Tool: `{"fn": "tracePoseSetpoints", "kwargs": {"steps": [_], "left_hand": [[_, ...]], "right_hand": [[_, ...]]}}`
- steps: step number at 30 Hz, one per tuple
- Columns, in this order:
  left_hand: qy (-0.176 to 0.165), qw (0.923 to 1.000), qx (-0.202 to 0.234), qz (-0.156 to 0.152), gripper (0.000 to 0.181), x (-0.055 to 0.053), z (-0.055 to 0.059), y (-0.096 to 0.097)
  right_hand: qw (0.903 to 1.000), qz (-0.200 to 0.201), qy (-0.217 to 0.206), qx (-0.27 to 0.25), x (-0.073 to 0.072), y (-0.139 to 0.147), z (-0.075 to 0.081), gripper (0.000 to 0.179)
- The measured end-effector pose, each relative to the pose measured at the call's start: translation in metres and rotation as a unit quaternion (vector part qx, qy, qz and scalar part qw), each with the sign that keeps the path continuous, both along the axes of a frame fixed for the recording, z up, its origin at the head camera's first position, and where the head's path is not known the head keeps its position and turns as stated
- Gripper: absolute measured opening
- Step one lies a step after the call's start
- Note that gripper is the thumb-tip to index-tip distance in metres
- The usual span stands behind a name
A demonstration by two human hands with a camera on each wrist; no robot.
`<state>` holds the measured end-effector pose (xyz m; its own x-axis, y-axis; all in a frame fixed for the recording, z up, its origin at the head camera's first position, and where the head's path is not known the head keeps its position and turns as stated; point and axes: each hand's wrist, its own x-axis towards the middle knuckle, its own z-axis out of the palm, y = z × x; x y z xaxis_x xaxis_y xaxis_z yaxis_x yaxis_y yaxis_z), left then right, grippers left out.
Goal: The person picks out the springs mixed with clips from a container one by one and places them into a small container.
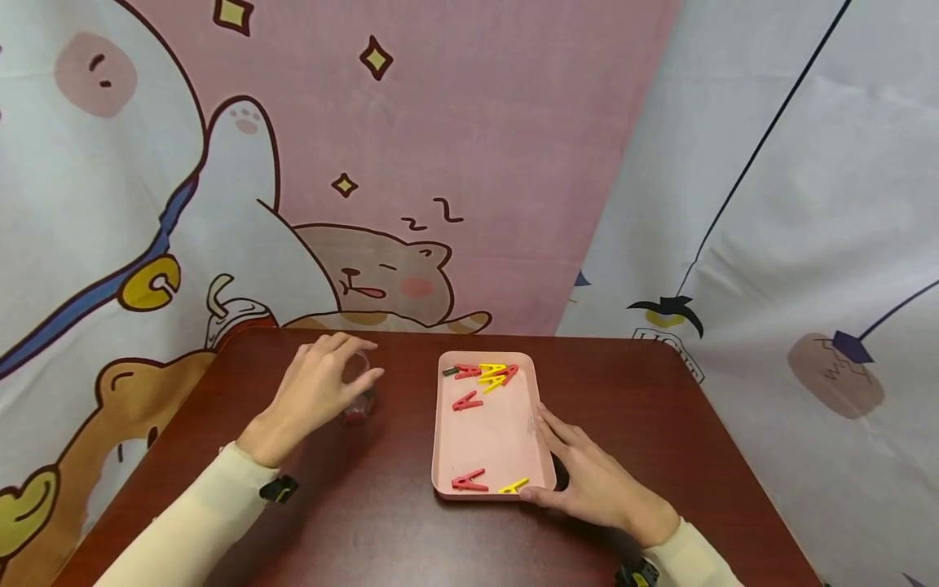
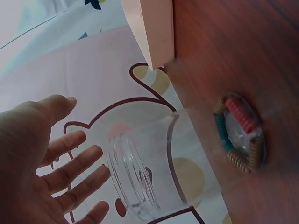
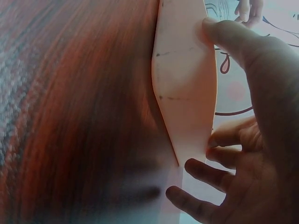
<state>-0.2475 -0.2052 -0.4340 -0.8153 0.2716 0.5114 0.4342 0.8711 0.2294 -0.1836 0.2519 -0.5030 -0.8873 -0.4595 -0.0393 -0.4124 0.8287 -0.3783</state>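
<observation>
A clear jar point(image 1: 357, 399) stands on the table; in the left wrist view, red, green and brown coiled pieces point(image 2: 242, 114) lie in a ring at its bottom. My left hand point(image 1: 323, 383) is beside the jar's mouth, thumb and fingers apart, with nothing held. A pink tray point(image 1: 487, 440) bears several small red clothespins point(image 1: 467, 401) and yellow clothespins point(image 1: 493, 382), plus a dark green piece point(image 1: 450, 372). My right hand point(image 1: 587, 477) rests at the tray's near right corner, thumb on the near rim and fingertips along the right side.
The dark wooden table point(image 1: 411, 538) ends at a far edge, behind which hangs a printed cloth point(image 1: 499, 147) with cartoon animals. The jar is to the left of the tray, with bare wood between them.
</observation>
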Motion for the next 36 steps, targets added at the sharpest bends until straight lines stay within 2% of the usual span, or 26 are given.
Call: {"fn": "tracePoseSetpoints", "kwargs": {"steps": [8, 17, 30, 36], "left_hand": [[-0.006, 0.9999, -0.007, -0.015, 0.043, 0.001, 0.001, 0.021], [-0.017, 0.9993, -0.015, -0.028, 0.043, -0.001, 0.0, 0.042], [-0.03, 0.9978, -0.027, -0.052, 0.042, -0.011, -0.003, 0.071], [-0.039, 0.9968, -0.031, -0.062, 0.041, -0.02, -0.005, 0.08]], "right_hand": [[0.9997, 0.005, 0.024, 0.007, 0.001, 0.0, -0.001, 0.128], [0.9997, 0.001, 0.026, -0.004, 0.001, 0.0, -0.006, 0.128], [0.9997, 0.005, 0.022, -0.003, 0.001, 0.0, -0.003, 0.127], [0.9998, 0.005, 0.016, -0.008, 0.0, 0.0, -0.004, 0.127]]}}
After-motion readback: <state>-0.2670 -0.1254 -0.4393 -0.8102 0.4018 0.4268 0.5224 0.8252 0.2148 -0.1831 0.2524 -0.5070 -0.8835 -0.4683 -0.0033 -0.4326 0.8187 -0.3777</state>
